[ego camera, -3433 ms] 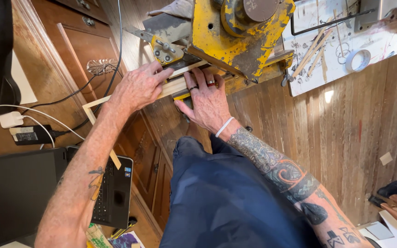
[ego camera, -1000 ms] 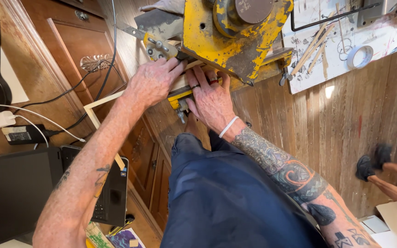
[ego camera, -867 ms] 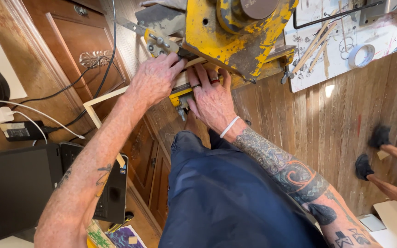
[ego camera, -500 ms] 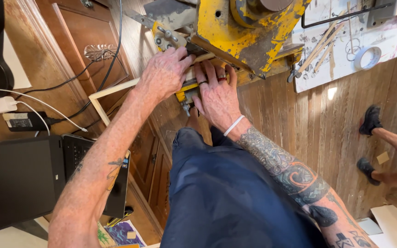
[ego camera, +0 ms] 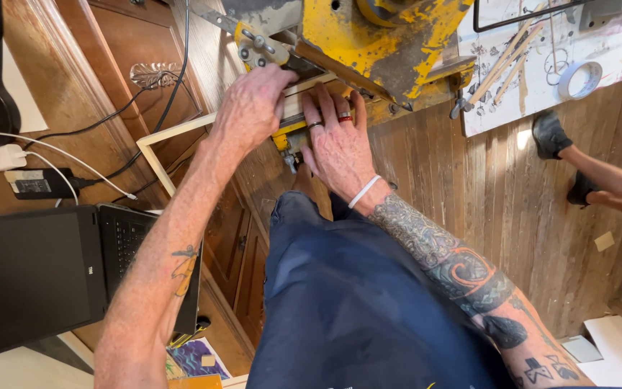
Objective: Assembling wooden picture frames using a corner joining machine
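Our left hand (ego camera: 253, 108) clamps the pale wooden moulding strip (ego camera: 174, 131) against the worn yellow metal machine (ego camera: 376, 43); our right hand (ego camera: 336, 144) lies flat, fingers spread, beside it. Fingertips this close could get pinched if the strip slips.

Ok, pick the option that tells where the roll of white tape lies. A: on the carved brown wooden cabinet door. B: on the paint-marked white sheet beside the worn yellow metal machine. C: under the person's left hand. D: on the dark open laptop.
B: the roll of white tape lies flat on the paint-marked white sheet, right of the worn yellow metal machine and clear of both hands.
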